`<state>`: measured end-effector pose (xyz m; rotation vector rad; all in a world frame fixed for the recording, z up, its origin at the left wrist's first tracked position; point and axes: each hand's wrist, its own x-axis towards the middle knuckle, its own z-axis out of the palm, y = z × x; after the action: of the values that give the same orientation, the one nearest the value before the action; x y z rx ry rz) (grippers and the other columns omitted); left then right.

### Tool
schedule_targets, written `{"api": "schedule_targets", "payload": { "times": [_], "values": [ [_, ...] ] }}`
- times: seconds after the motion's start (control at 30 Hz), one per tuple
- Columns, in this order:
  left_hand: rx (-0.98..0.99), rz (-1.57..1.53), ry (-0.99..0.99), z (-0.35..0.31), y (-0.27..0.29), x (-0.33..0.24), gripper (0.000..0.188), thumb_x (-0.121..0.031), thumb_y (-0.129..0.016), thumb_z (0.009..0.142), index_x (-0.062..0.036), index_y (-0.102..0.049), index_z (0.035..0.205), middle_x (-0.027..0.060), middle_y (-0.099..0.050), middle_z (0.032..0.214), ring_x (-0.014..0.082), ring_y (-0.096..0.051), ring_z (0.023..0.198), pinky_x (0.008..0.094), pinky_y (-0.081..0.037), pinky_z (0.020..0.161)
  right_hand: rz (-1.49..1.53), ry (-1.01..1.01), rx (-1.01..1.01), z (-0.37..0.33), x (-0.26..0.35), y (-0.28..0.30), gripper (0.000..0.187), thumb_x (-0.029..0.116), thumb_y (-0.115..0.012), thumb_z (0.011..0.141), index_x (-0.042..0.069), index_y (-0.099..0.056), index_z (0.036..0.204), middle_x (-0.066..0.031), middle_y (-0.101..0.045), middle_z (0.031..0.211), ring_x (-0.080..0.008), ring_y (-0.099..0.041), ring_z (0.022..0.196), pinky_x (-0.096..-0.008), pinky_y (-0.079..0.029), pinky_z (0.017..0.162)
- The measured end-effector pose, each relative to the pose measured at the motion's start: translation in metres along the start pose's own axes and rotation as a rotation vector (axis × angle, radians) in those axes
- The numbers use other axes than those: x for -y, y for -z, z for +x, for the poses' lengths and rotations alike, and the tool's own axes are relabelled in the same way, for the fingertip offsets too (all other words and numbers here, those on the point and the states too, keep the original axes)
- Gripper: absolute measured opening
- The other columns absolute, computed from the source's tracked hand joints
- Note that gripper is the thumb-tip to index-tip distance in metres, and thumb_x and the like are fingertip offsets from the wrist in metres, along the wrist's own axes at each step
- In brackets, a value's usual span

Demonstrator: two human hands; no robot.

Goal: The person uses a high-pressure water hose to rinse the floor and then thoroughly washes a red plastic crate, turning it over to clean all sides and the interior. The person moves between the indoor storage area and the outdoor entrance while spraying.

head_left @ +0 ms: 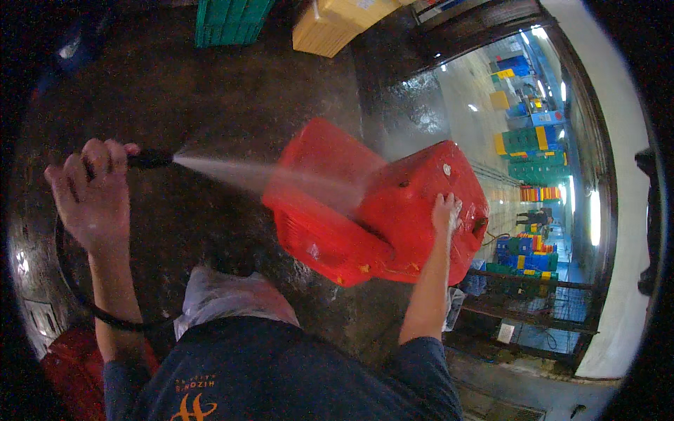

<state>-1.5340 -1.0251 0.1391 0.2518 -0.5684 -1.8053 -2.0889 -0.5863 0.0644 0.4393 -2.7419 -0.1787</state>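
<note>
Tipping the red crate (372, 210) up on the wet floor (232, 91) with our right hand (446, 212) pressed flat on its upturned base, we fist our left hand (95, 193) round the spray nozzle (149, 160), left of the crate, so water strikes its tilted side

wet floor (232, 91) lies open; red crate (372, 210) blocks the right.
</note>
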Motion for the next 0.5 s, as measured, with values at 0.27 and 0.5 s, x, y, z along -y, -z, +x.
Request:
{"api": "schedule_targets", "payload": {
  "times": [0.27, 0.5],
  "values": [
    [0.423, -0.109, -0.06, 0.013, -0.042, -0.005, 0.049, -0.049, -0.035, 0.103, -0.016, -0.041, 0.067, 0.0023, -0.036, 0.076, 0.023, -0.041, 0.08, 0.0523, -0.032, 0.102, 0.144, -0.23, 0.172, 0.012, 0.083, 0.038, 0.081, 0.063, -0.055, 0.084, 0.011, -0.041, 0.144, -0.0226, -0.027, 0.154, -0.0442, -0.022, 0.143, -0.0676, -0.02, 0.109],
    [0.533, -0.055, -0.026, 0.038, -0.085, 0.056, 0.052, -0.052, -0.035, 0.102, -0.0164, -0.044, 0.066, 0.0012, -0.037, 0.069, 0.021, -0.042, 0.073, 0.0537, -0.037, 0.099, -0.016, -0.112, 0.285, 0.018, 0.115, 0.045, 0.086, 0.062, -0.061, 0.081, 0.013, -0.036, 0.147, -0.0083, -0.021, 0.159, -0.048, -0.017, 0.144, -0.0791, -0.016, 0.102]
  ]
}}
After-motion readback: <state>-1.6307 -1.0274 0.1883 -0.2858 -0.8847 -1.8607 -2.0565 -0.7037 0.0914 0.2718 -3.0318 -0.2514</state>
